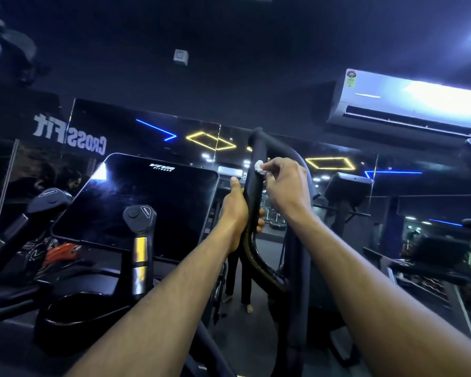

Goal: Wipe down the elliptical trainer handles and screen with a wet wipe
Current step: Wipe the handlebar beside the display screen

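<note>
The trainer's tall black right handle (256, 156) rises in the middle of the view. My left hand (238, 210) grips it low down, thumb pointing up along the bar. Higher up, my right hand (284, 186) pinches a small crumpled white wet wipe (259, 167) and holds it against the handle's right side. To the left, the dark screen (136, 202) tilts toward me, switched off. A short inner grip (139, 235) with metal sensor bands stands in front of the screen, and another inner grip (49, 198) sits at the far left.
A wall mirror (174, 137) behind the trainer reflects neon lights and gym machines. An air conditioner (408, 104) hangs at the upper right. The black console tray (74, 306) lies below the screen. More machines (433, 254) stand to the right.
</note>
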